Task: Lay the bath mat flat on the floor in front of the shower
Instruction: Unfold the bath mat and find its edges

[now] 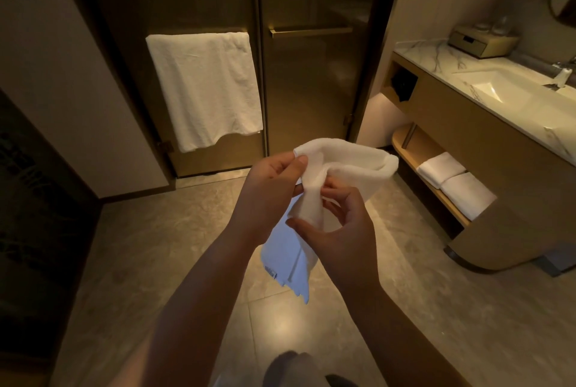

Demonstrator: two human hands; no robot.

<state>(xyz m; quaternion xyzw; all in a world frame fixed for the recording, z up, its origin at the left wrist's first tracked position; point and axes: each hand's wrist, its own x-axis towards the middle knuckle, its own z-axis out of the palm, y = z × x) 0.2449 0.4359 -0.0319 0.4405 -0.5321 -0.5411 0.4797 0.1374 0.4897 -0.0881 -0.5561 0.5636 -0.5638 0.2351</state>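
I hold a white folded bath mat [349, 165] in the air at chest height, above the tiled floor [174, 249]. My left hand [268, 190] pinches its upper left edge between thumb and fingers. My right hand [339, 231] pinches a fold of the cloth just below, in the middle. The mat's lower layers hang down under my hands, with a small label at the bottom corner. The shower's dark glass doors [311, 81] stand straight ahead, shut.
A white towel [205, 87] hangs on the left door's bar. A vanity with a marble top and sink [495, 87] stands at the right, with folded towels [455, 184] on its low shelf. A wall [62, 81] juts out at the left.
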